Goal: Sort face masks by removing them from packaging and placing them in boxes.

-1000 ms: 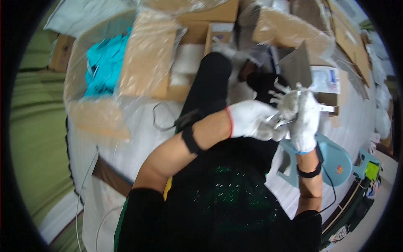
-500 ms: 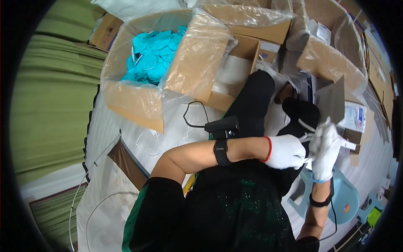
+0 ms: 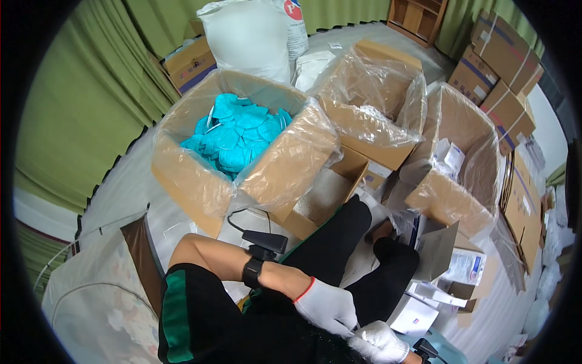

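Observation:
My left hand (image 3: 324,308), in a white knit glove with a red cuff, reaches across my lap with its fingers closed. Its fingertips meet my right hand (image 3: 381,344), also in a white glove and curled, near the lower edge. Something thin and pale shows where the fingertips meet, too small to name. Both hands are over my black-clothed lap. Beside them, to the right, lie an open white box (image 3: 414,315) and a pale blue stool (image 3: 445,343), partly hidden.
Ahead stands a large plastic-lined carton (image 3: 188,176) of turquoise masks (image 3: 236,136). Two more lined cartons, one back centre (image 3: 388,142) and one right (image 3: 454,200), stand beyond my legs. A small carton (image 3: 300,224) stands before them. Brown cartons (image 3: 509,109) are stacked far right.
The view has tilted up and shows more of the room. My hands now appear lower in the picture and remain close together; the white box beside them has come into view.

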Tool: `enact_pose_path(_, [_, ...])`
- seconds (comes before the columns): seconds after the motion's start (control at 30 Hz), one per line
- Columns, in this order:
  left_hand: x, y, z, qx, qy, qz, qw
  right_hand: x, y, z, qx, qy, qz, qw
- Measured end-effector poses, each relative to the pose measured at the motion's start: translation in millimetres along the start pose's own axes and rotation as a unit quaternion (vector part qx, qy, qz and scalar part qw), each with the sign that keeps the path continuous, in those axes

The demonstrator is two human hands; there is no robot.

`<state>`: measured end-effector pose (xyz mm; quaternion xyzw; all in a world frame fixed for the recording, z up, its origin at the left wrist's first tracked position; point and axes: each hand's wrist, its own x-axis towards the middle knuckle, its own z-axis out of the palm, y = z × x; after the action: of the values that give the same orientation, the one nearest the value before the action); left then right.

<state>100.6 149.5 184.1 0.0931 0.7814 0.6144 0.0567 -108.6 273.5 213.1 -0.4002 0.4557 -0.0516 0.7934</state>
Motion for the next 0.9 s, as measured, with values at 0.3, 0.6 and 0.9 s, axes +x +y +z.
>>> enact_pose_path(0.3, [-45.1,7.5,-37.4,0.065,0.099,-0.003,0.993,-27.3,59.5,-10.6,-0.605,0.06,-0.175,0.775])
enact_pose_path(0.6, [-48.3,-121.7,-127.1,0.426,0.361,-0.492,0.668,25.8,81.4,-42.0,0.424,0.286,-0.261,0.818])
enact_pose_path(0.9, [58.1,-136.8,-51.6,-0.535,0.239,0.016,0.81,111.5,-11.6,-95.5,0.486,0.262,-0.352,0.756])
